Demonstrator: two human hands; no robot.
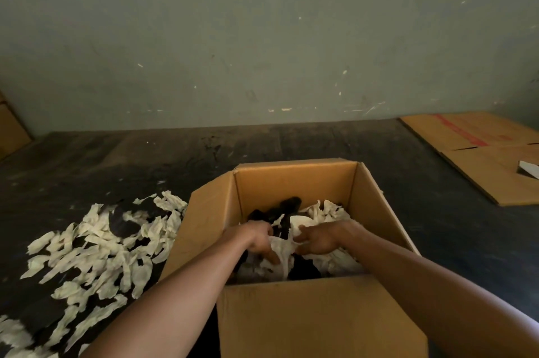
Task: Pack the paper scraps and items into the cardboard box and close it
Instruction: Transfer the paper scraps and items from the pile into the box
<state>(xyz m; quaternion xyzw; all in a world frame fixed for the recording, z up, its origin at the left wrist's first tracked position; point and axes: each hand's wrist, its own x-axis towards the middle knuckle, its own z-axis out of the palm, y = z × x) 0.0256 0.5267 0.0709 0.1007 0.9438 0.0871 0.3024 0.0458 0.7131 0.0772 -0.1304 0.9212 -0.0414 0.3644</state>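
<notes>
Both hands are down inside the open cardboard box [291, 314], the left hand [258, 239] and the right hand [319, 239] closed together around one bunch of pale paper scraps [281, 252] that droops between them. More scraps and something dark lie beneath in the box, whose flaps stand up. Left of the box, a loose pile of scraps [99, 249] sprawls over the dark floor [437, 226]. Flattened cardboard [481, 153] lies far right, by the wall.

Open cardboard box [294, 319] holds pale paper scraps [326, 212], perhaps dark items [288, 206].
</notes>
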